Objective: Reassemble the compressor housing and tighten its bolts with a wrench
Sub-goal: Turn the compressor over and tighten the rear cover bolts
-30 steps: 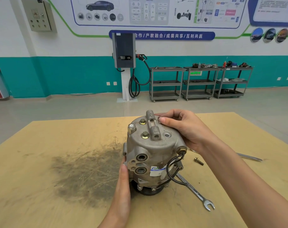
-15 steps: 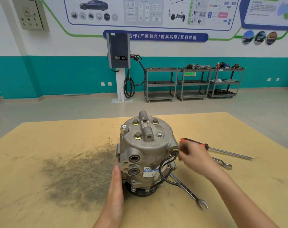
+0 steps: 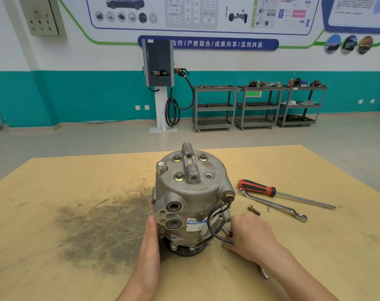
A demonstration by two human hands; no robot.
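Your right hand (image 3: 249,234) has dropped beside the compressor's base, fingers curled on the open-end wrench (image 3: 263,273); your left hand (image 3: 151,231) presses flat against the compressor housing (image 3: 192,200), mid-table. Three top bolts (image 3: 179,176) sit in place; one hole (image 3: 209,176) is empty, its loose bolt (image 3: 254,210) lying toward the table's right edge.
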